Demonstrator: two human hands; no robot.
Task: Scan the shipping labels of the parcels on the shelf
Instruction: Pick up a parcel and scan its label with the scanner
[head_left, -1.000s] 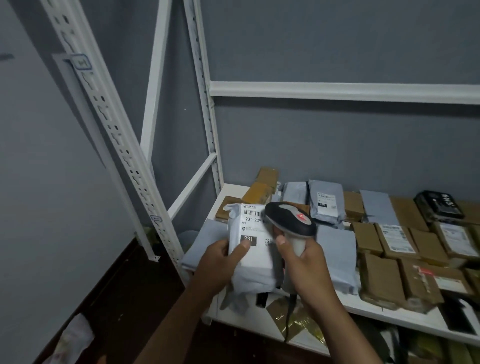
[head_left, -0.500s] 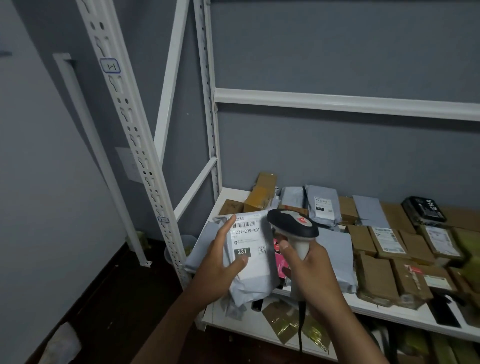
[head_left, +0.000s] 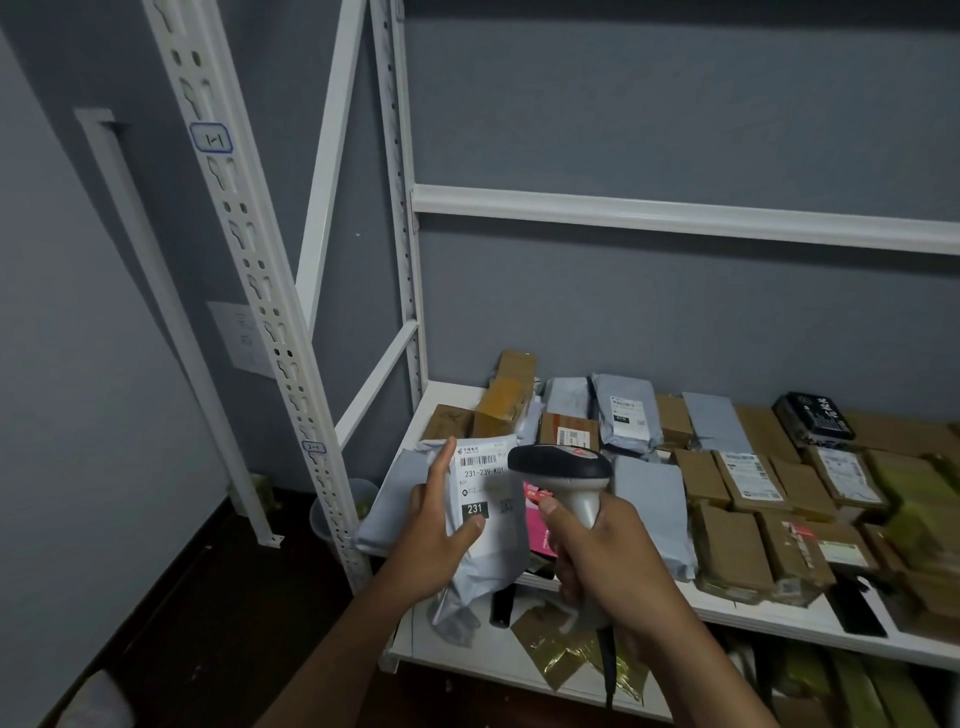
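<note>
A white metal shelf (head_left: 769, 616) carries brown cardboard boxes (head_left: 727, 545) and grey mailer bags (head_left: 654, 506). A black packet (head_left: 813, 418), possibly a pouch, lies at the back.

grey wall (head_left: 649, 93) | wall socket plate (head_left: 240, 336) | dark floor (head_left: 197, 613) | clear tub (head_left: 347, 506) beside upright

Grey poly-mailer parcel (head_left: 483, 540) held upright above front left of white shelf (head_left: 753, 618), label side facing camera. White shipping label (head_left: 480, 486) shows barcode, "231-239-K01", black "231" block. Barcode scanner (head_left: 563, 475), dark head, pale handle, sits just right of label. Remaining parcels (head_left: 727, 499), brown boxes and grey mailers, lie flat across shelf.
</note>
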